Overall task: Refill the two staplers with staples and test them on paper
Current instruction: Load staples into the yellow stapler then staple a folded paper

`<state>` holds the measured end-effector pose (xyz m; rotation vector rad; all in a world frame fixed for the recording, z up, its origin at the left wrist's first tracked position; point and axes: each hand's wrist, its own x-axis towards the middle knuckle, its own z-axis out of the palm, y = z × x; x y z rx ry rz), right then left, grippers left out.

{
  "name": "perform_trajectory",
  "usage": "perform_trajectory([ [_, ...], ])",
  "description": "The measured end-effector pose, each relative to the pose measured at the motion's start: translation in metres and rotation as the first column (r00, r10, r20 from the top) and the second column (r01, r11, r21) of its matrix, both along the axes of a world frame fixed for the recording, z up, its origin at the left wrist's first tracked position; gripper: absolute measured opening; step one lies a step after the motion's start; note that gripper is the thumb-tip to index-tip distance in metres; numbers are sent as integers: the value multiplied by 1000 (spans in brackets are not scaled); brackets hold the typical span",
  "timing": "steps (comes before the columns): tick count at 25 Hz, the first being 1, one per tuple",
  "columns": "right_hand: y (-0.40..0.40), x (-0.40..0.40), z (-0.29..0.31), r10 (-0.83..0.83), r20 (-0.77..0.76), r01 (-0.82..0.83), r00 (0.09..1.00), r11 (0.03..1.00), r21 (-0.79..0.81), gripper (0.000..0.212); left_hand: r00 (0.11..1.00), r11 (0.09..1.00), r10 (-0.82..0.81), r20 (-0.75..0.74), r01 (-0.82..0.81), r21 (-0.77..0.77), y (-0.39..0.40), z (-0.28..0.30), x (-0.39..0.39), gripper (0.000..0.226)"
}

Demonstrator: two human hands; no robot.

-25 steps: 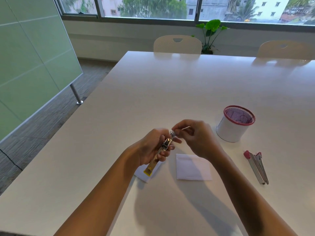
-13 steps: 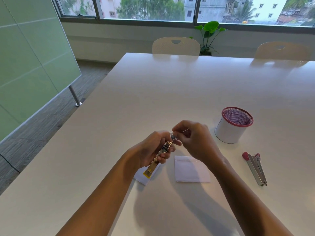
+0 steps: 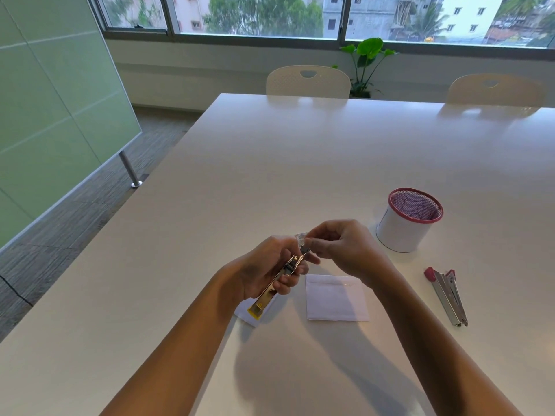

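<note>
Staples (image 3: 301, 239) sit pinched in our right hand (image 3: 339, 247) just past the far tip of the yellow stapler (image 3: 277, 282), which our left hand (image 3: 264, 270) grips, its long axis running toward them above the table (image 3: 270, 175).

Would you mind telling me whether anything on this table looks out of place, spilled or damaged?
Nothing stands out. The left hand holds the yellow stapler while the right hand pinches something small at its tip. The red stapler lies flat beside the upright cup, and the paper lies flat, undamaged.
</note>
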<state>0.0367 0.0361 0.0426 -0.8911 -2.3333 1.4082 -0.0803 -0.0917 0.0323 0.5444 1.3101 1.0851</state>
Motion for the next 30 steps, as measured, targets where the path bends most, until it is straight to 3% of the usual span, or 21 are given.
perform_trajectory([
  [5,-11,5,-1,-49,-49,57,998,984,170,5,1000,1000,14,7,-14,-2,2,3,5,29],
  [10,-14,10,1,-4,-115,17,993,994,112,2,999,999,37,26,-37,6,0,6,6,27],
  [15,-11,14,-8,212,-117,-136,970,876,464,23,998,999,52,41,-52,1,-1,8,3,24],
  [19,-8,14,-15,298,-47,-213,953,775,595,22,999,1000,28,19,-28,-9,-1,8,4,19],
  [27,11,17,-14,185,-70,-110,980,804,585,31,999,999,-38,31,38,2,0,7,3,43],
  [30,11,16,-14,109,-105,-46,988,879,475,37,998,999,-47,35,47,5,0,7,3,50],
])
